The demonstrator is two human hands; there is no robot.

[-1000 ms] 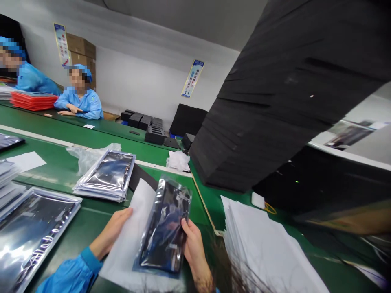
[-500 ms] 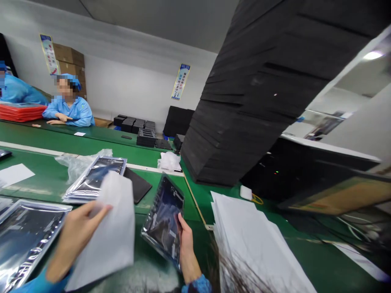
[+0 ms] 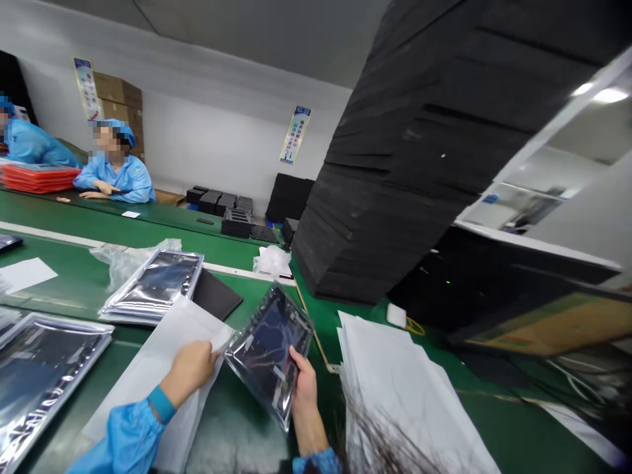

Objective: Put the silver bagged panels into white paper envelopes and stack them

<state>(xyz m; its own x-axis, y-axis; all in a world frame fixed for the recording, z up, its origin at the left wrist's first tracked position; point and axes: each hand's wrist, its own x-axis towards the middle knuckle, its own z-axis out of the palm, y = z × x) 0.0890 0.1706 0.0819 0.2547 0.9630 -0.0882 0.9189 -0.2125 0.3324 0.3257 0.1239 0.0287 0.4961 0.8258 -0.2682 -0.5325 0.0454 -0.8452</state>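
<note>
My left hand (image 3: 192,367) is closed on the right edge of a white packing bag (image 3: 148,368), thin and seemingly two-layered near my fingers. The bag lies slanted over the green bench. In my right hand (image 3: 305,388) is a dark flat panel (image 3: 271,355) in shiny clear film, tilted, with my thumb across its face and my other fingers hidden behind. The panel's left corner is close to the bag's edge; whether they touch I cannot tell. A large stack of white bags (image 3: 399,382) lies right of my right hand.
Film-wrapped panels (image 3: 39,388) lie at the left, with another pile (image 3: 158,283) behind the bag. A black sheet (image 3: 217,294) sits beside that pile. A tall black foam stack (image 3: 355,217) leans at right, near a monitor (image 3: 557,322). Two people in blue sit across the bench (image 3: 197,230).
My left hand has moved right to the bag's edge, and the bag has swung from upright to a flatter slant. The panel in my right hand has turned more face-on.
</note>
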